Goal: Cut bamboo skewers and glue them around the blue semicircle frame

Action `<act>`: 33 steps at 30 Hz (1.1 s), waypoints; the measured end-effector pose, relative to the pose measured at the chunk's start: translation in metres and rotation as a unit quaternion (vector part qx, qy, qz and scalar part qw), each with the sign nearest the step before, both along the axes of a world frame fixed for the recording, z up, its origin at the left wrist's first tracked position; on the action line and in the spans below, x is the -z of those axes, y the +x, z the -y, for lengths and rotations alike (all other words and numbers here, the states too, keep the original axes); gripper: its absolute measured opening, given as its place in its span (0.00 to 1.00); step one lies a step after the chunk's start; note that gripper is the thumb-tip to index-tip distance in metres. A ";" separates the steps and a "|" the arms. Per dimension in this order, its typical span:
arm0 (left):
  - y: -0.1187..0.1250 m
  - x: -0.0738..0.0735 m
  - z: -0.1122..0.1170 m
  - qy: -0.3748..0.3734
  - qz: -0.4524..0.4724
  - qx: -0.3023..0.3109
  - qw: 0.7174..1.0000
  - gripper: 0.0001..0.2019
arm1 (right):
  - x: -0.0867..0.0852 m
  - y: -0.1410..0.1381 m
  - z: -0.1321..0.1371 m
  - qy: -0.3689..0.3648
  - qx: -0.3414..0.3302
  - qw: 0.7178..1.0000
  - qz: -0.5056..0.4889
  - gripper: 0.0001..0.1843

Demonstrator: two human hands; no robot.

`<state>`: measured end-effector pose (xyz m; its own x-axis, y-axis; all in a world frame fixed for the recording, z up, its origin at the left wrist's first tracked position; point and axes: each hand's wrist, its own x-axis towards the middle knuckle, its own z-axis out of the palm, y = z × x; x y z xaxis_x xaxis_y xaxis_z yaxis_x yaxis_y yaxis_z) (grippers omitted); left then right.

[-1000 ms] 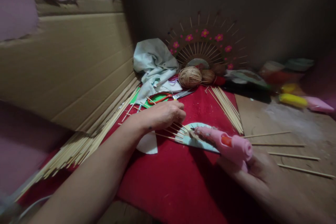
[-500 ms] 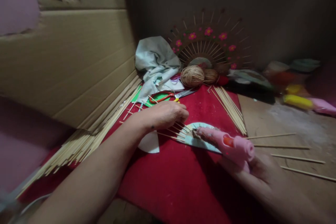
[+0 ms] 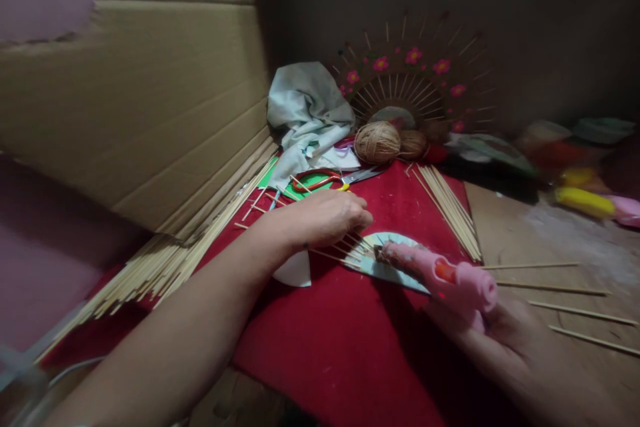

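My right hand (image 3: 515, 337) grips a pink hot glue gun (image 3: 450, 273). The gun's dark nozzle sits at a pale blue half-round piece of card (image 3: 367, 263) on the red cloth. Thin bamboo sticks (image 3: 333, 255) fan out leftward from this card. My left hand (image 3: 340, 217) is closed just above them, its fingers pinched on a stick near the card; the fingertips are partly hidden. A white rounded paper piece (image 3: 296, 270) lies below my left wrist. Behind the hand are red-handled scissors (image 3: 320, 180) on green paper.
Bamboo sticks (image 3: 145, 273) are piled along a cardboard sheet (image 3: 175, 100) at left. Another bundle (image 3: 450, 213) and several loose sticks (image 3: 560, 289) lie at right. Twine balls (image 3: 377, 142), a crumpled cloth (image 3: 310, 103) and a flowered stick fan (image 3: 413, 70) stand at the back.
The whole scene sits slightly further right in view, as the camera has turned a little left. Both hands keep their places at the card, with the nozzle still on it.
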<state>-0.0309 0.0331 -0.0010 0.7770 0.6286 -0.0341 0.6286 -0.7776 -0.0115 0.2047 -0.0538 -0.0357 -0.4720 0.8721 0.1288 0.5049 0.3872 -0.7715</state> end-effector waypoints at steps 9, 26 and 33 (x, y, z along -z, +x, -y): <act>0.001 -0.001 0.003 0.026 -0.017 0.002 1.000 0.09 | -0.001 -0.001 -0.001 -0.001 -0.002 1.000 0.008 0.23; 0.004 0.010 0.006 0.063 -0.002 0.029 0.998 0.06 | 0.005 0.003 0.000 -0.012 -0.004 1.000 0.022 0.25; 0.006 0.009 0.010 0.038 0.010 0.005 0.999 0.08 | 0.010 0.004 -0.002 0.037 0.004 0.999 0.019 0.25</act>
<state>-0.0250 0.0231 -0.0102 0.7836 0.6206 0.0294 0.6212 -0.7815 -0.0591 0.2087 -0.0521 -0.0452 -0.4705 0.8648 0.1753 0.5371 0.4382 -0.7208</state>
